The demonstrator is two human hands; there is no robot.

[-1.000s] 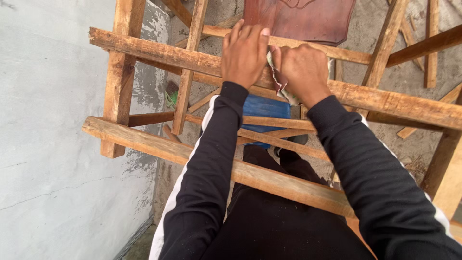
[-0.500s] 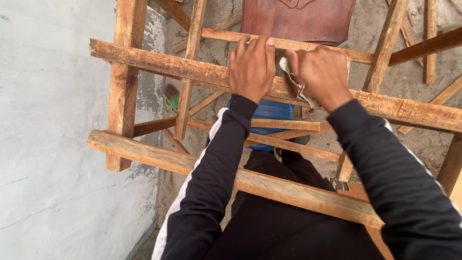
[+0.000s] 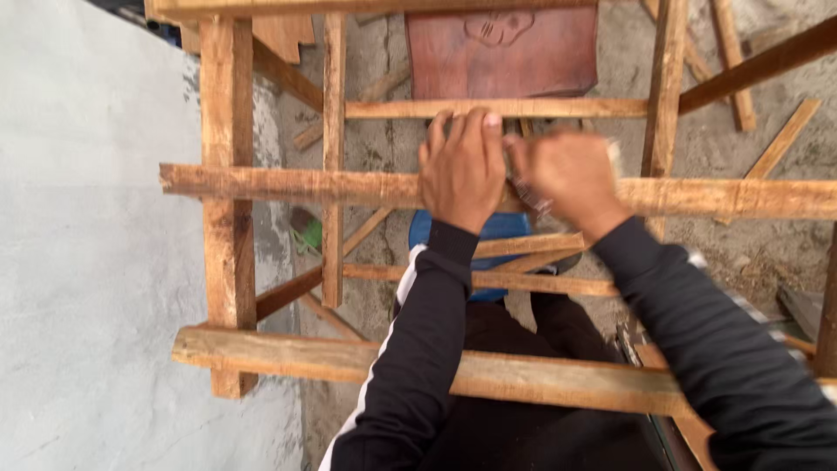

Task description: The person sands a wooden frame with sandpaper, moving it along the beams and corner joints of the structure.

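The left hand (image 3: 462,170) lies flat on the wooden bar (image 3: 288,185), fingers curled over it; the right hand (image 3: 571,179) is a blurry fist, and what it holds cannot be told. The bar looks stiff and rough; best held by its middle.

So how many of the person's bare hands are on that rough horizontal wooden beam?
2. The left hand grips over the rough horizontal wooden beam; the right hand, blurred, rests beside it on the same beam.
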